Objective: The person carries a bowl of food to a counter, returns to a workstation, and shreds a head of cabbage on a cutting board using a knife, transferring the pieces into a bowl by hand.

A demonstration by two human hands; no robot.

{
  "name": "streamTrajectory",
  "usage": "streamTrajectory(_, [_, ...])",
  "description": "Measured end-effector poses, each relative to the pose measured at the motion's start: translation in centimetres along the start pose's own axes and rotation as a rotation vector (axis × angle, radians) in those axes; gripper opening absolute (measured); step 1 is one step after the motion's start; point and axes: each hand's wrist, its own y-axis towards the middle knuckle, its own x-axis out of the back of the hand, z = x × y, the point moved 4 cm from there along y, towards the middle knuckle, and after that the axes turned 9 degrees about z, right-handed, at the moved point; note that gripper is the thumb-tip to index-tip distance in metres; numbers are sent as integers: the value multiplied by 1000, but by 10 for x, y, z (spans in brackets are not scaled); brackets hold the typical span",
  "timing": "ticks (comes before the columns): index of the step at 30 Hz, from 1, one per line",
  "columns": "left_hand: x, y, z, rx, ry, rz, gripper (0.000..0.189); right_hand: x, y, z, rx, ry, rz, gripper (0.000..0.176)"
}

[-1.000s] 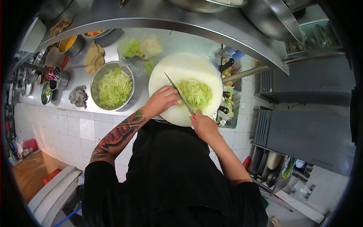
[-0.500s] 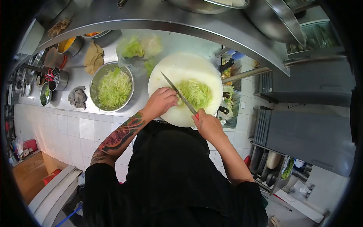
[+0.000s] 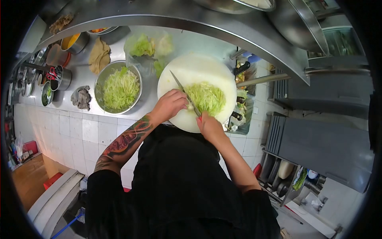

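1. A round white cutting board (image 3: 195,65) sits at the front edge of the bench (image 3: 149,89), directly before the person, apparently for easy reach.
2. On it lies a loose heap of shredded greens (image 3: 207,97), right of a slanting knife (image 3: 183,89).
3. The right hand (image 3: 211,126) is closed around the knife's red handle, low on the board, probably to steer the blade, whose tip points away.
4. The left hand (image 3: 171,104) rests on the blade's other side, fingers bent, likely to protect the fingertips; whether they pinch anything cannot be told.
5. A metal bowl (image 3: 102,81) of similar shreds stands left of the board, perhaps kept close for collecting them.
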Motion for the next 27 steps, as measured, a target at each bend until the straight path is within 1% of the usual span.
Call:
streamTrajectory(2, [4, 1, 0, 9, 5, -7, 21, 7, 12, 1, 47, 8, -16, 32])
streamTrajectory(3, [6, 2, -2, 4, 8, 1, 21, 27, -10, 11, 61, -40, -23, 32])
streamTrajectory(6, [6, 3, -3, 3, 3, -19, 21, 30, -39, 9, 35, 17, 18, 31])
streamTrajectory(7, [5, 1, -3, 5, -2, -35, 21, 16, -25, 5, 33, 16, 20, 31])
streamTrajectory(9, [3, 1, -3, 13, -10, -36, 21, -19, 18, -5, 72, 32, -53, 29])
streamTrajectory(13, [5, 1, -3, 12, 6, -28, 22, 29, -14, 17, 83, -20, -45, 29])
streamTrajectory(15, [3, 0, 0, 13, -4, -47, 22, 33, -39, 16, 6, -21, 53, 31])
streamTrajectory(16, [1, -3, 0, 14, -13, -57, 22, 18, -28, 12, 6, -23, 57, 31])
streamTrajectory(17, [0, -4, -1, 15, -17, -56, 22, -5, -6, 4, 28, -1, 26, 31])
streamTrajectory(18, [0, -4, 0, 24, -20, -63, 22, -15, 9, 0, 52, 19, -8, 32])
streamTrajectory(20, [3, -4, -1, 34, -18, -68, 22, 3, 15, 6, 89, 8, -44, 31])
streamTrajectory(22, [8, -2, -6, 27, 23, -84, 23, 24, -2, 12, 109, 5, -85, 31])
streamTrajectory(24, [2, -4, -2, 18, 28, -84, 23, 38, -32, 15, 64, -59, -4, 32])
streamTrajectory(25, [0, -7, 0, 18, 38, -79, 23, 35, -40, 11, 52, -61, 15, 32])
streamTrajectory(27, [-2, -10, 1, 31, 18, -91, 22, 23, -35, 9, 50, -54, 12, 32])
